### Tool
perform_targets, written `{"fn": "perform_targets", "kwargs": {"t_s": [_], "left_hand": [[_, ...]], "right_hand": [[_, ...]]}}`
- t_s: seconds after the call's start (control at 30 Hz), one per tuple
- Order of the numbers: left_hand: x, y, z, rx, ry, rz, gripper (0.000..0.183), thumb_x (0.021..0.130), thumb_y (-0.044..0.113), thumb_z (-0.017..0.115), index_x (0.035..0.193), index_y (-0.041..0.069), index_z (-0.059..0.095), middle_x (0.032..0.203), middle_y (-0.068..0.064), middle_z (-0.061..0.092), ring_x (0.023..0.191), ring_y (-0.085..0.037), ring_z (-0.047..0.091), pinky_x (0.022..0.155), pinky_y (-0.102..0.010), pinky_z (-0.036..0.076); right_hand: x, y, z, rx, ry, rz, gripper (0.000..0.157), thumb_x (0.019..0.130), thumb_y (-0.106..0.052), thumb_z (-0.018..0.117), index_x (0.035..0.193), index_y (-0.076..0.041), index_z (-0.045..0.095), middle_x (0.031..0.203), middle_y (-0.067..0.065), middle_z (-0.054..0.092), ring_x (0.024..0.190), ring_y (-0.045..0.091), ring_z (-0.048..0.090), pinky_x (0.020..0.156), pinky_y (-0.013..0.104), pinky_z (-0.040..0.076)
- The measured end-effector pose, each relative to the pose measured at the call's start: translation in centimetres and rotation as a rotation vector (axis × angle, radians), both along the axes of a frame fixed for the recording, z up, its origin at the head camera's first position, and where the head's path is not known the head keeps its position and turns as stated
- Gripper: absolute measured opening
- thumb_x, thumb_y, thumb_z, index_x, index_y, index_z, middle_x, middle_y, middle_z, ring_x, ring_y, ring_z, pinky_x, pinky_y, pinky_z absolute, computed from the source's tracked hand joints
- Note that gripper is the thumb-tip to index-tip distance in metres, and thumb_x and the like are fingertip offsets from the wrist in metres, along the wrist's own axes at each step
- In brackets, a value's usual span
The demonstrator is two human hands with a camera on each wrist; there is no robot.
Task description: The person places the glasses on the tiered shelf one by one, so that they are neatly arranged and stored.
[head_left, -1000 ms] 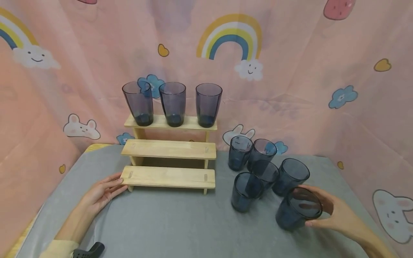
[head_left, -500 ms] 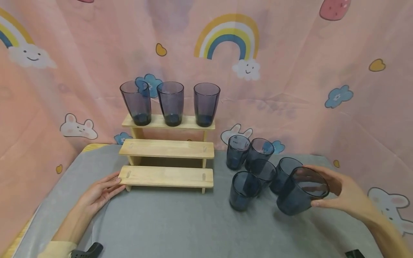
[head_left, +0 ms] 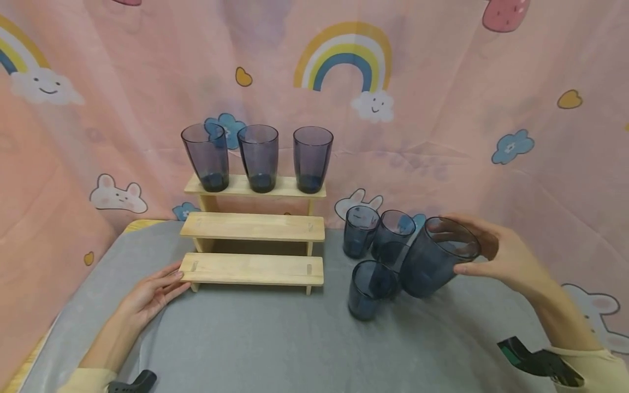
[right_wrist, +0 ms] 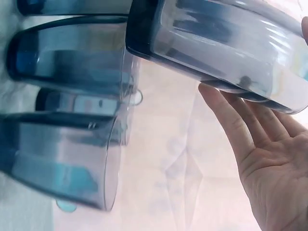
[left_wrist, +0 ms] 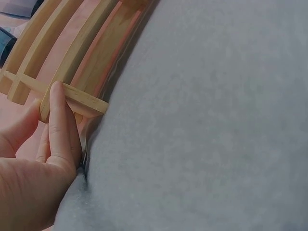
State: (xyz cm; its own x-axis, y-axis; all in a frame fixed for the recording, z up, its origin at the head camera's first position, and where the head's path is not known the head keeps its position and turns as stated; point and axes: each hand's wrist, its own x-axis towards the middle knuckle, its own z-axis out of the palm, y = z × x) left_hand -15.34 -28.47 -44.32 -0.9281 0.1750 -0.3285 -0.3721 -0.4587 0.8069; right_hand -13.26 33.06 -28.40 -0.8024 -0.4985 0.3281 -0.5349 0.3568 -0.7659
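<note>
In the head view, my right hand [head_left: 511, 256] holds a dark blue-grey glass tumbler [head_left: 432, 267], tilted and raised over the right side of the table. Fingers and thumb go round it near the rim. Below and left of it stand several like tumblers [head_left: 366, 295], one mostly hidden behind the held one. The right wrist view has the held tumbler [right_wrist: 226, 53] above these others [right_wrist: 62, 159]. My left hand [head_left: 147, 300] pinches the left end of the lowest step of a three-tier wooden stand [head_left: 253, 268]; the left wrist view shows thumb and fingers on either side of the slat [left_wrist: 74, 53].
Three tumblers [head_left: 257, 158] stand upright in a row on the top step. The middle and lowest steps are bare wood. A grey cloth [head_left: 275, 344] covers the table, and a pink printed curtain [head_left: 432, 82] hangs close behind the stand.
My right hand has lifted its tumbler off the table and carried it up and back, over the others, slightly left. The left hand keeps its place on the stand.
</note>
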Motion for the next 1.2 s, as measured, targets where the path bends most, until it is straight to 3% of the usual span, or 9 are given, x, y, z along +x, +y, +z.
{"fn": "perform_targets", "kwargs": {"t_s": [0.1, 0.27, 0.53, 0.7, 0.77, 0.87, 0.97, 1.07, 1.2], "left_hand": [[0.0, 0.0, 0.0, -0.002, -0.002, 0.003, 0.027, 0.1, 0.003, 0.055, 0.099, 0.025, 0.07, 0.13, -0.007, 0.038, 0.1, -0.012, 0.063, 0.099, -0.03, 0.053], [0.0, 0.0, -0.1, 0.016, -0.004, -0.003, 0.028, 0.1, 0.001, 0.054, 0.099, 0.023, 0.07, 0.114, 0.002, 0.056, 0.1, -0.013, 0.064, 0.098, -0.03, 0.053], [0.0, -0.1, -0.2, 0.018, -0.01, 0.002, 0.027, 0.1, 0.001, 0.054, 0.098, 0.024, 0.069, 0.133, -0.009, 0.042, 0.099, -0.013, 0.064, 0.099, -0.031, 0.053], [-0.1, -0.2, -0.4, 0.009, 0.001, -0.001, 0.027, 0.1, 0.002, 0.054, 0.099, 0.024, 0.069, 0.131, -0.006, 0.042, 0.101, -0.012, 0.064, 0.1, -0.031, 0.052], [-0.2, -0.1, -0.3, 0.018, 0.004, -0.005, 0.027, 0.1, 0.002, 0.054, 0.1, 0.024, 0.07, 0.121, 0.0, 0.051, 0.101, -0.012, 0.064, 0.099, -0.031, 0.052], [-0.2, -0.2, -0.3, 0.01, 0.022, -0.018, 0.027, 0.1, 0.0, 0.053, 0.103, 0.023, 0.068, 0.124, -0.002, 0.05, 0.101, -0.012, 0.064, 0.099, -0.031, 0.052], [-0.2, -0.2, -0.2, -0.019, 0.042, -0.039, 0.025, 0.101, 0.0, 0.051, 0.118, 0.017, 0.058, 0.147, -0.017, 0.027, 0.102, -0.011, 0.064, 0.1, -0.031, 0.052], [-0.2, 0.0, -0.2, -0.032, 0.046, -0.047, 0.029, 0.101, 0.0, 0.05, 0.127, 0.015, 0.05, 0.157, -0.019, 0.0, 0.102, -0.01, 0.063, 0.101, -0.032, 0.051], [-0.2, 0.0, 0.0, -0.005, 0.027, -0.035, 0.025, 0.101, -0.001, 0.051, 0.112, 0.019, 0.063, 0.157, -0.019, -0.002, 0.101, -0.012, 0.064, 0.1, -0.033, 0.052]], "right_hand": [[-0.7, -1.1, 0.3, 0.032, 0.005, -0.025, 0.081, 0.078, 0.018, 0.07, 0.149, -0.003, 0.037, 0.14, -0.001, 0.054, 0.12, 0.009, 0.057, 0.085, 0.02, 0.056], [-1.9, -2.6, 0.5, 0.001, 0.003, 0.018, 0.078, 0.079, 0.017, 0.07, 0.148, -0.004, 0.04, 0.137, -0.001, 0.056, 0.119, 0.01, 0.059, 0.084, 0.022, 0.057], [-4.0, -5.2, 0.1, 0.023, -0.001, 0.041, 0.079, 0.08, 0.009, 0.075, 0.149, -0.01, 0.042, 0.135, -0.001, 0.058, 0.119, 0.009, 0.058, 0.08, 0.027, 0.059], [-4.8, -6.7, -0.1, 0.02, -0.003, 0.017, 0.078, 0.081, 0.005, 0.076, 0.149, -0.013, 0.042, 0.137, 0.005, 0.056, 0.118, 0.008, 0.059, 0.078, 0.028, 0.06], [-5.0, -7.3, 0.0, 0.02, -0.011, 0.002, 0.077, 0.081, 0.002, 0.077, 0.149, -0.015, 0.043, 0.138, 0.008, 0.056, 0.117, 0.009, 0.059, 0.08, 0.029, 0.06], [-5.4, -8.3, 0.0, 0.01, -0.044, 0.011, 0.077, 0.081, -0.001, 0.078, 0.148, -0.015, 0.044, 0.137, 0.011, 0.055, 0.119, 0.013, 0.059, 0.086, 0.031, 0.059], [-5.8, -9.5, 0.0, 0.013, -0.083, 0.018, 0.078, 0.081, -0.005, 0.081, 0.148, -0.015, 0.043, 0.136, 0.01, 0.056, 0.12, 0.018, 0.058, 0.091, 0.032, 0.057], [-6.1, -10.6, 0.1, 0.025, -0.095, 0.015, 0.078, 0.079, -0.009, 0.083, 0.147, -0.014, 0.044, 0.135, 0.009, 0.058, 0.122, 0.019, 0.057, 0.089, 0.033, 0.058], [-6.5, -12.5, 0.0, 0.005, -0.111, 0.021, 0.079, 0.077, -0.011, 0.085, 0.146, -0.015, 0.046, 0.134, 0.008, 0.058, 0.121, 0.021, 0.057, 0.084, 0.035, 0.06]]}}
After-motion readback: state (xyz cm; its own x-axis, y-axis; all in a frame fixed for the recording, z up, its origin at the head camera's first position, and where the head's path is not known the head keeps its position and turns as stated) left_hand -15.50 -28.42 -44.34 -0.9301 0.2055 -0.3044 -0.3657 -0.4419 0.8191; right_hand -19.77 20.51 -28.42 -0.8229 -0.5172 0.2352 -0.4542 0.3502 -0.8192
